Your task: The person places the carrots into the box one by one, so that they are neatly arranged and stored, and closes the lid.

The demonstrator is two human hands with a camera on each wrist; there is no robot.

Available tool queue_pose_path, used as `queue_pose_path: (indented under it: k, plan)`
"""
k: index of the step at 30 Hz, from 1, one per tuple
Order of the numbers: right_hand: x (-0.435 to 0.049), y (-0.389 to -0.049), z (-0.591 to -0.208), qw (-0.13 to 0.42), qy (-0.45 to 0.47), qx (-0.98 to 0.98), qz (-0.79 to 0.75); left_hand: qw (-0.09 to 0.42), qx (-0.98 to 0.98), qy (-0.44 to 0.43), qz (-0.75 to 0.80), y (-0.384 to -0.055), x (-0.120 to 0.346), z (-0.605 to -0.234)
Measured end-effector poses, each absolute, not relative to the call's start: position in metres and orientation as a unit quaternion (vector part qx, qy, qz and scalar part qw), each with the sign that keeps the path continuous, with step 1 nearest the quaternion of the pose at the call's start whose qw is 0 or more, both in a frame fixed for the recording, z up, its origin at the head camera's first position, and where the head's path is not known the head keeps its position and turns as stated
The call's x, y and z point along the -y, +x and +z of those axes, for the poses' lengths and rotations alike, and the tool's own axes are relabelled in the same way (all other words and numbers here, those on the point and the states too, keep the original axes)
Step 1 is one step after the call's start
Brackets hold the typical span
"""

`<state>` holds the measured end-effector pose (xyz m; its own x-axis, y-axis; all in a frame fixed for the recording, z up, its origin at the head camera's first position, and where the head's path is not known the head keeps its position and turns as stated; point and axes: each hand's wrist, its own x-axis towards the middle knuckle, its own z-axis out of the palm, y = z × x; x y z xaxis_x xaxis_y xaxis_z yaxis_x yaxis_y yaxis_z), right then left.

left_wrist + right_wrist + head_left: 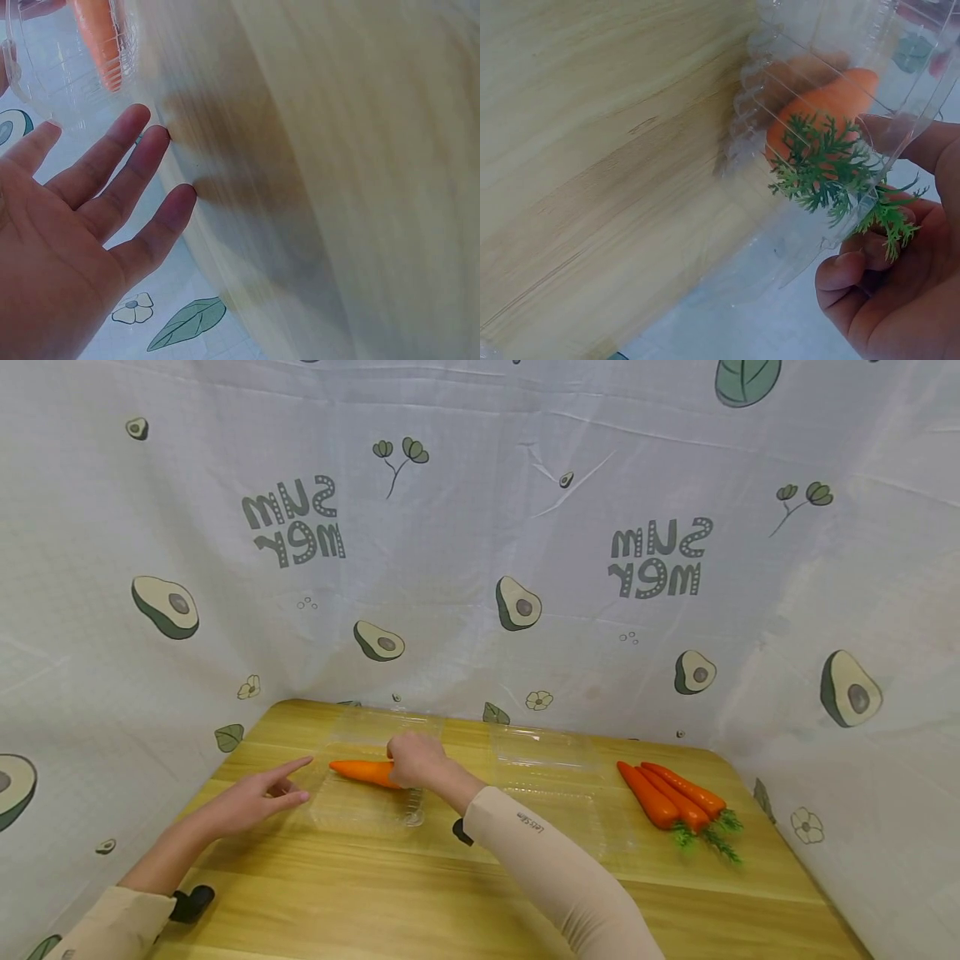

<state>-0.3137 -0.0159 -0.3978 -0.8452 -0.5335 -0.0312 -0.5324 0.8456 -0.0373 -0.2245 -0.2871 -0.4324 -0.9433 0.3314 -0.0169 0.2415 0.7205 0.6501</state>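
Carrot: here it is, carrot (362, 771) within the walls of the left tray (413, 817), and I'd say the neat way is to lay it flat, ease the thick end down and tuck the leaves in before letting go.
Grip: the right hand (417, 762) is clamped round the thick end; the tip pokes out beyond the fingers, aimed at the tabletop's (337, 893) left edge.
Greens: the leaves (821, 165) trail out past the fingers, over the tray's wall; that looks the likeliest snag.
Left hand: and the left hand (262, 795), fingers apart and holding nothing, waits just beside the tray's left side; touching or not, I can't tell. It could steady the plastic.
Right tray: beside the first, the right tray (555, 790) sits toward the back edge.
Three carrots: over by the right edge, three carrots (672, 797) lie side by side, leaves toward the front.
Curtain: avocado-print curtain (450, 543) beyond the back edge.
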Motion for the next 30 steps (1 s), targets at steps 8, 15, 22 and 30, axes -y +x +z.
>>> queue_pose_path:
  k: [8,15,22,30]
  plan:
    - [0.006,-0.309,-0.391,0.022,-0.276,-0.960,-0.036,0.069,-0.925,0.156,0.340,-0.225,0.286,-0.432]
    - [-0.010,-0.306,-0.385,0.019,-0.273,-0.959,-0.069,0.072,-0.925,0.154,0.341,-0.225,0.286,-0.432]
    - [-0.023,-0.301,-0.373,0.007,-0.268,-0.957,-0.112,0.071,-0.926,0.152,0.337,-0.227,0.288,-0.433]
    - [-0.035,-0.292,-0.364,-0.008,-0.274,-0.954,-0.120,0.069,-0.929,0.149,0.331,-0.227,0.287,-0.434]
